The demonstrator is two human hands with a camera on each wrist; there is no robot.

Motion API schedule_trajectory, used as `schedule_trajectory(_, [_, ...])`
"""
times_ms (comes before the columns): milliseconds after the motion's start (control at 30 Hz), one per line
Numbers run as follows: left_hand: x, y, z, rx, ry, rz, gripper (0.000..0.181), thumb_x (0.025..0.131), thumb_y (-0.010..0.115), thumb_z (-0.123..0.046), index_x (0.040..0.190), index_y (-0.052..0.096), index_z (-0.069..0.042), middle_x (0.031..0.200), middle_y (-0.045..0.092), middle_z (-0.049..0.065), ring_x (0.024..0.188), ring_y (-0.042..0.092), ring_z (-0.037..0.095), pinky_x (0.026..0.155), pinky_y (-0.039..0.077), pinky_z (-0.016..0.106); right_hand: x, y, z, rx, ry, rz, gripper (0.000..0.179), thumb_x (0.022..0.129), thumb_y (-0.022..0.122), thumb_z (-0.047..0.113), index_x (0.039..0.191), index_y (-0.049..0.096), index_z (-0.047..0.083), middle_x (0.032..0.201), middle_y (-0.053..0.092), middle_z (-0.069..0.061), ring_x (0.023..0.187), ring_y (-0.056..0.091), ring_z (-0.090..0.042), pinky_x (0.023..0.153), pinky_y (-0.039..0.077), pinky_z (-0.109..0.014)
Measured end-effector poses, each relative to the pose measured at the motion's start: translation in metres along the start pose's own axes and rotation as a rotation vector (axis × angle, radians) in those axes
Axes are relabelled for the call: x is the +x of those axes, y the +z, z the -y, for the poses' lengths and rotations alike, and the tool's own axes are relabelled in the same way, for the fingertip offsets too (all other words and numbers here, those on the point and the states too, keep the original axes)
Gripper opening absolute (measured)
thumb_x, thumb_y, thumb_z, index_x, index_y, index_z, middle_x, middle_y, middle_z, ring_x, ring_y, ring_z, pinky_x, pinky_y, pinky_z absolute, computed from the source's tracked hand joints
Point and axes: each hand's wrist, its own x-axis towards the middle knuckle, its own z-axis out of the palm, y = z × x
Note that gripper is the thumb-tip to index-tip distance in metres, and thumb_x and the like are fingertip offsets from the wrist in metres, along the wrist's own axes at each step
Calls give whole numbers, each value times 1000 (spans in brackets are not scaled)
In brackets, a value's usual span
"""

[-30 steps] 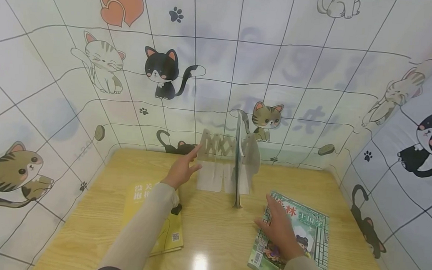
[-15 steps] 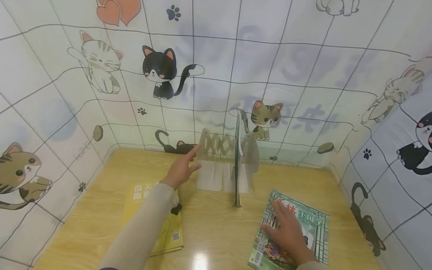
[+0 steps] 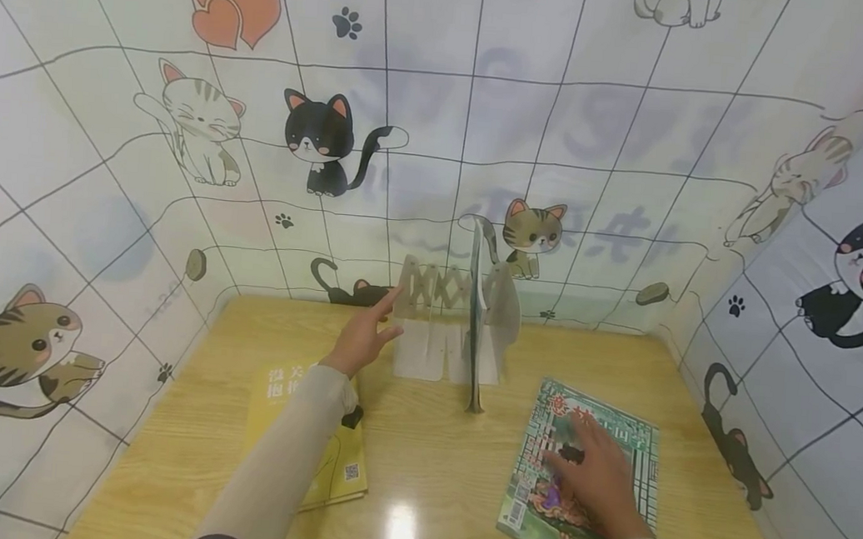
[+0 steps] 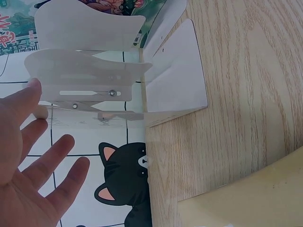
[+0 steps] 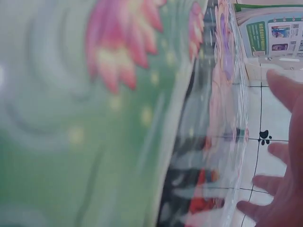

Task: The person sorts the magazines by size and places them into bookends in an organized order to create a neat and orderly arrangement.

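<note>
The left hand (image 3: 357,344) is not holding anything; its straight, spread fingers are by the left edge of the white, smooth metal book stand (image 3: 418,356) with crisscross bars. The right hand (image 3: 600,482) grips nothing, its fingers spread over the shiny green paper magazine (image 3: 551,499), which lies flat. A thin, glossy paper magazine (image 3: 474,331) stands up in the stand. The flat yellow book (image 3: 346,468) lies under the left sleeve (image 3: 279,459). A wide strip of the pale, grainy wood worktop (image 3: 419,452) runs between the book and the green magazine.
</note>
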Motion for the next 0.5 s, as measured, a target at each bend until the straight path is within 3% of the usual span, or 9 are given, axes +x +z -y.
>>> schedule_trajectory(267, [-1,0,-1,0,3,-5,76,93,68,-26,155,25,-33,134,58,11,114,59,28,78,52,48,-5,-9,-8,-76,132,55,97,84,54,72,147,35,1,145,29,-38,125,29,-62,91,24,-78])
schedule_trajectory(500, [-1,1,0,-8,8,-10,77,93,68,-23,155,25,-33,135,57,12,113,60,29,77,52,48,-9,-17,-11,-80,225,95,94,81,69,57,144,36,-5,141,28,-41,123,29,-62,93,28,-74])
